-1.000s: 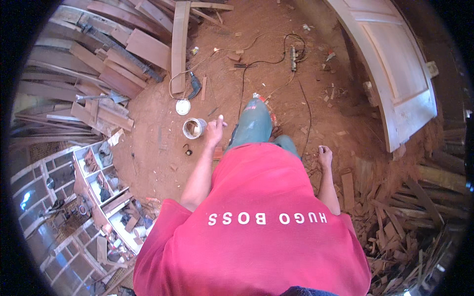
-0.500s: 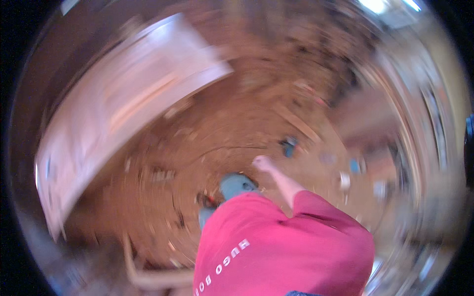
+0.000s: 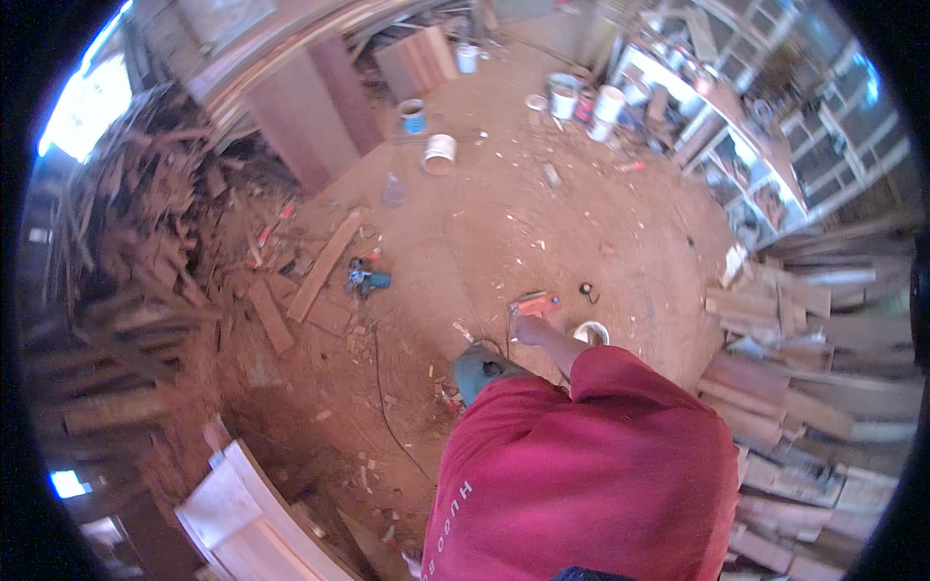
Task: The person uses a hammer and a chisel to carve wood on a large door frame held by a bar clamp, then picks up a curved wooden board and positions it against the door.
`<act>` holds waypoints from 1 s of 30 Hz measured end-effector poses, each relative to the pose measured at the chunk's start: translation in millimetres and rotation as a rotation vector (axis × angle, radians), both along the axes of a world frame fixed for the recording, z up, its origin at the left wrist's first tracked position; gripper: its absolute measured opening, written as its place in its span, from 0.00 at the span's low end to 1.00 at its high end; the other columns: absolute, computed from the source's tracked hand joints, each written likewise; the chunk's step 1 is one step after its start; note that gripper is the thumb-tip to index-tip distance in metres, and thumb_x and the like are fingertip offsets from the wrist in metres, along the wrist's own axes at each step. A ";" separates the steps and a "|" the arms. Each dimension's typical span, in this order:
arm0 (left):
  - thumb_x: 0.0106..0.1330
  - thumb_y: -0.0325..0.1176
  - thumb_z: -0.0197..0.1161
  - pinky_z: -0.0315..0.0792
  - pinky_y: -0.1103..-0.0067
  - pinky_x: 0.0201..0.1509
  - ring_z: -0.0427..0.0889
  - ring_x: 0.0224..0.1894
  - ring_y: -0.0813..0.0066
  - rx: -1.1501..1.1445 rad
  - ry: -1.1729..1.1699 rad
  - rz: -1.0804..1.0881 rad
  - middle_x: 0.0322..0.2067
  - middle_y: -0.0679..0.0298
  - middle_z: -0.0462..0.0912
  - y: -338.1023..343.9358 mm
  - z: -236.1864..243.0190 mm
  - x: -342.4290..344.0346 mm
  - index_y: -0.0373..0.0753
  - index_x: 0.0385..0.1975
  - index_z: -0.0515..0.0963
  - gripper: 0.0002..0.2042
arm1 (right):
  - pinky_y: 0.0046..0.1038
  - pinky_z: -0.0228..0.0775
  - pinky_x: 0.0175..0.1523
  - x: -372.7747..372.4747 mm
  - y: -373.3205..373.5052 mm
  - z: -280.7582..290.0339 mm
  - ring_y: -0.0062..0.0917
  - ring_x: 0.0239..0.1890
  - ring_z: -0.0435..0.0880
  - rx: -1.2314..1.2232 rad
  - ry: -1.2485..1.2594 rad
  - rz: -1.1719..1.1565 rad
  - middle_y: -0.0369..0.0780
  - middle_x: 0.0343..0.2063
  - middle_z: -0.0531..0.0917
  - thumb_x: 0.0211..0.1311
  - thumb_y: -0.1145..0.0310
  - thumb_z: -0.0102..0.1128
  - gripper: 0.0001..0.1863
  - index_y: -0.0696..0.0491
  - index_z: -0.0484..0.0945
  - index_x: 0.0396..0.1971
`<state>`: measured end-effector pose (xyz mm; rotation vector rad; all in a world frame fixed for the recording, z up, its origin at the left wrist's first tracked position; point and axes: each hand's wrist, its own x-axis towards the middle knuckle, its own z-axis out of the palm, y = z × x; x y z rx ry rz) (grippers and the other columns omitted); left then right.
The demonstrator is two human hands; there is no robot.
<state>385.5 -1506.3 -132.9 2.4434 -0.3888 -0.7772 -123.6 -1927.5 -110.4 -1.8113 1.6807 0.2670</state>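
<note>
My right hand (image 3: 528, 330) hangs in front of the red shirt with the arm bent down. It overlaps the near edge of an orange power tool (image 3: 539, 304), seemingly lying on the floor beyond it. Whether hand and tool touch I cannot tell, and the fingers are too small to read. A white bucket (image 3: 592, 334) stands just right of the forearm. By the shirt's left edge at the bottom, a small skin-coloured patch looks like part of my left hand (image 3: 412, 562); its fingers do not show. Further left, a teal power tool (image 3: 368, 280) rests on the floor.
A plank (image 3: 326, 263) and scrap wood lie at left, with a dark cord (image 3: 389, 426) across the dusty floor. Buckets (image 3: 439, 155) stand farther off, near a leaning wooden panel (image 3: 315, 116). Stacked boards (image 3: 765, 387) line the right; a pale wooden piece (image 3: 254, 513) is lower left.
My view has swung to the right and become sharper. The pale wooden piece has shifted to the lower left, and the orange tool and nearby bucket have come into sight by my right hand.
</note>
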 end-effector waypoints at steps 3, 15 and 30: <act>0.71 0.41 0.57 0.78 0.68 0.41 0.83 0.35 0.66 -0.129 -0.137 -0.247 0.37 0.53 0.86 -77.6 10.1 53.3 0.26 0.44 0.80 0.20 | 0.46 0.77 0.43 -80.9 13.4 -38.2 0.45 0.39 0.86 -0.020 0.070 -0.101 0.52 0.36 0.85 0.57 0.60 0.51 0.17 0.58 0.85 0.30; 0.69 0.40 0.56 0.77 0.67 0.46 0.84 0.42 0.58 -0.063 -0.329 -1.302 0.42 0.54 0.86 -598.6 60.2 -160.5 0.32 0.43 0.81 0.17 | 0.42 0.76 0.43 -165.9 -50.5 -63.9 0.47 0.36 0.84 -0.292 -0.302 -0.594 0.52 0.34 0.84 0.62 0.59 0.55 0.16 0.58 0.81 0.36; 0.67 0.44 0.59 0.76 0.64 0.42 0.83 0.37 0.57 0.295 0.131 -1.315 0.36 0.51 0.84 -758.5 -92.1 -115.0 0.37 0.39 0.81 0.15 | 0.41 0.75 0.44 -161.0 -85.0 -72.5 0.48 0.39 0.84 -0.060 -0.217 -1.337 0.55 0.33 0.84 0.58 0.60 0.56 0.16 0.60 0.81 0.35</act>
